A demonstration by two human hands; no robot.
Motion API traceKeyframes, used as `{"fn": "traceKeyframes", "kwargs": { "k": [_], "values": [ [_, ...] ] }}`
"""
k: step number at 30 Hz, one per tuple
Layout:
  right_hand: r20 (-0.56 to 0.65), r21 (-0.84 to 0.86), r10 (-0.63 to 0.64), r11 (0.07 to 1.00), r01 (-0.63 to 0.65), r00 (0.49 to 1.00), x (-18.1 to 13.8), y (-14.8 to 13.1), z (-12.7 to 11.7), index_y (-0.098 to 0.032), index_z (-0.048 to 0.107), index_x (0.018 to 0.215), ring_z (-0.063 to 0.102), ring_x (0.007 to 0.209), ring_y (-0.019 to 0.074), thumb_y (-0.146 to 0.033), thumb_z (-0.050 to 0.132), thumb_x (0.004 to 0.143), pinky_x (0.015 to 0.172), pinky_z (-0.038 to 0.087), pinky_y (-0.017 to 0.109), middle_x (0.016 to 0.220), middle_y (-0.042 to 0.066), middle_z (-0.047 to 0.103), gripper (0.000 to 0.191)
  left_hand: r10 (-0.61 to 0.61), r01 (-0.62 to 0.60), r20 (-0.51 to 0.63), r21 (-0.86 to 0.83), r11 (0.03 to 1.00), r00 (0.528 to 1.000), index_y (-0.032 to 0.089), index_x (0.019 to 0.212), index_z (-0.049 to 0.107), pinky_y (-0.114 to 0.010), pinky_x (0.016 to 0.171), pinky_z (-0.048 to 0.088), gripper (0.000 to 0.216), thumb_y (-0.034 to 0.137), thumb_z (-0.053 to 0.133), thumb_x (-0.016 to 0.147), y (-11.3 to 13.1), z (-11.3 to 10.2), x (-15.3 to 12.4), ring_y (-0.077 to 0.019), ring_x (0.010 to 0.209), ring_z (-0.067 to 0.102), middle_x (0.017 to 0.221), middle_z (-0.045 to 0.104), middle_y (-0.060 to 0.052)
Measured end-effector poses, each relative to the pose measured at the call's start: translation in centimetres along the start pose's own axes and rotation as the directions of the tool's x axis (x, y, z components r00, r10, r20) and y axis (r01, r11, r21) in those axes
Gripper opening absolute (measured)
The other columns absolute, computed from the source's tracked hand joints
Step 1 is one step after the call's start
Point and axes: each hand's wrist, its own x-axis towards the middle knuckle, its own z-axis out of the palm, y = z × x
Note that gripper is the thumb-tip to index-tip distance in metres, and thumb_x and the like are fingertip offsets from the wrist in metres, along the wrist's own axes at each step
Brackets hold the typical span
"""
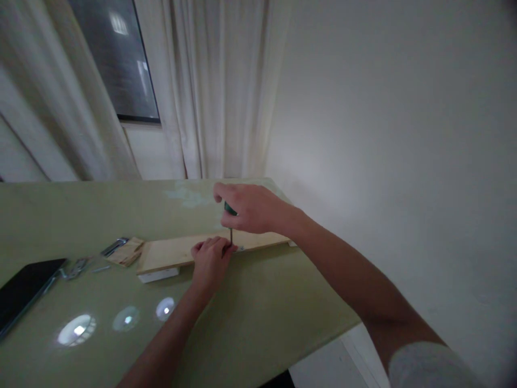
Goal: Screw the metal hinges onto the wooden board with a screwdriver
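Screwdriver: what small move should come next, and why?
Probably a short twist of the screwdriver by the right hand. It stands upright, tip down at the near edge of the wooden board, and the left hand steadies the tip there.

Only one view existed, from a camera worn on the person's head. It looked forward and slightly down over the green table (pixel 262 323), toward the corner of curtain (pixel 218 81) and wall (pixel 404 134). The left hand (pixel 210 262) and right hand (pixel 249 208) were near, around the centre.

Pale green table (pixel 262 318), wooden board (pixel 177 253), dark tablet (pixel 24 288), metal brackets (pixel 76 267)
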Motion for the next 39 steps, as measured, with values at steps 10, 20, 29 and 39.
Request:
{"fn": "traceKeyframes", "kwargs": {
  "k": [10,20,29,39],
  "values": [
    [-0.332,0.246,0.245,0.955,-0.168,0.911,-2.7,0.4,0.1,-0.025,0.052,0.111,0.051,0.069,0.0155,-0.026,0.055,0.087,0.069,0.036,0.029,0.082,-0.004,0.06,0.024,-0.087,0.075,-0.07,-0.156,0.985,0.994,0.024,0.082,0.073,-0.045,0.093,0.047,0.019,0.039,0.069,0.093,-0.1,-0.6,-0.1,-0.0276,0.091,0.073,0.088,0.081,-0.005],
    [-0.429,0.331,0.32,0.926,-0.183,0.845,-5.5,2.4,0.2,-0.026,0.053,0.109,0.053,0.066,0.0147,-0.024,0.06,0.085,0.065,0.041,0.028,0.086,-0.002,0.062,0.025,-0.384,0.292,-0.349,-0.287,0.912,0.855,0.025,0.116,0.074,-0.033,0.074,0.059,0.044,0.055,0.07,0.084,-6.5,-8.4,0.7,-0.0236,0.082,0.076,0.089,0.08,-0.003],
    [-0.498,0.329,0.312,0.931,-0.157,0.809,-7.0,3.2,-0.7,-0.025,0.056,0.109,0.054,0.064,0.0145,-0.023,0.06,0.087,0.063,0.043,0.029,0.083,-0.001,0.062,0.022,-0.675,0.713,-0.26,0.406,0.572,0.69,0.028,0.098,0.076,-0.047,0.082,0.055,0.025,0.044,0.059,0.089,-18.5,-16.2,-1.0,-0.035,0.092,0.072,0.093,0.078,-0.009],
    [-0.281,0.268,0.32,0.932,-0.246,0.905,-6.6,5.0,0.6,-0.024,0.058,0.11,0.053,0.071,0.0155,-0.025,0.06,0.092,0.07,0.037,0.03,0.09,-0.001,0.067,0.018,-0.676,0.695,-0.22,0.416,0.586,0.703,0.029,0.102,0.071,-0.056,0.097,0.055,0.03,0.053,0.058,0.09,-18.9,-15.9,-0.7,-0.0347,0.107,0.069,0.083,0.067,0.0]
  ]
}}
